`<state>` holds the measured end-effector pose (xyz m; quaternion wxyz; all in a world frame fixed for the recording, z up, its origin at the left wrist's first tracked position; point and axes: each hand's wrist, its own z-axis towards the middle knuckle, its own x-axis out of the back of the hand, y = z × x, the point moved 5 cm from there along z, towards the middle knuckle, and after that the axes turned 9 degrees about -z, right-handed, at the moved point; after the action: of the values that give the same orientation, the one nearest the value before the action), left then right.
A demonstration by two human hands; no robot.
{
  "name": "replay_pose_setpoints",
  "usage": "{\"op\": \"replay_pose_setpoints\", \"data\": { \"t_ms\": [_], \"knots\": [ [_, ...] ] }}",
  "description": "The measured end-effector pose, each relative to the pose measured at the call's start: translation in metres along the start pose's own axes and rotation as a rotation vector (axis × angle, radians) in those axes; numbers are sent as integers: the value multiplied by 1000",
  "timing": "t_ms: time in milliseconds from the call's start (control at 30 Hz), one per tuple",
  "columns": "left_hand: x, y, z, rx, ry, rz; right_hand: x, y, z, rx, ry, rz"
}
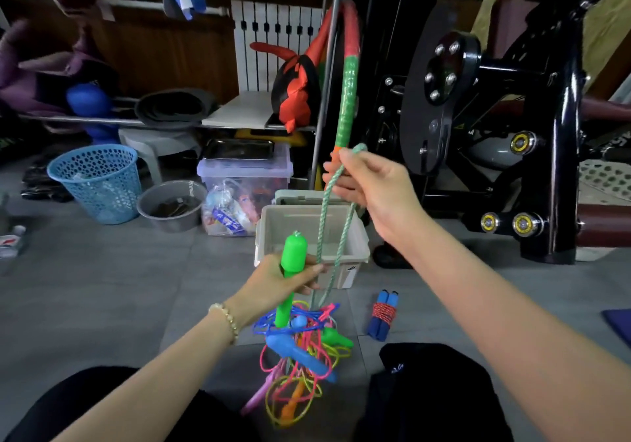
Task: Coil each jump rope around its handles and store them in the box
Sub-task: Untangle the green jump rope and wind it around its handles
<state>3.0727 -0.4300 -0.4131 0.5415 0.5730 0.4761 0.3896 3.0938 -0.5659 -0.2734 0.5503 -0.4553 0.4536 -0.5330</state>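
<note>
- Tangled ropes (300, 342) below the left fingers (309, 269): not yet coiled.
- Left hand (276, 282) grips a green handle (293, 252); right hand (372, 185) pinches a pale cord (322, 216), raised.
- Box (293, 217) beyond looks empty; one coiled rope (384, 315) lies outside.

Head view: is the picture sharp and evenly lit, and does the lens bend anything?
In the head view, the middle is fairly sharp: the braid of the pale green rope shows; white glare streaks the glossy black machine frame; the upper left corner is dim; the right forearm swells toward the lower corner, a wide-angle effect.
</note>
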Motion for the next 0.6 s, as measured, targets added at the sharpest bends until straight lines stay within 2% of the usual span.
{"op": "replay_pose_setpoints", "data": {
  "t_ms": [67, 167, 400, 600],
  "knots": [
    [-1, 4, 1, -44, 35, -23, 1, -5, 3, 29, 15, -43],
    [1, 22, 4, -106, 71, -76, 6, 12, 2, -25, -35, -102],
    [-4, 85, 7, -222, 50, -128, 0, 119, -44, -160, -413, -502],
    [-7, 98, 6, -231, 50, -164, -10, 136, -48, -153, -372, -530]
  ]
}}
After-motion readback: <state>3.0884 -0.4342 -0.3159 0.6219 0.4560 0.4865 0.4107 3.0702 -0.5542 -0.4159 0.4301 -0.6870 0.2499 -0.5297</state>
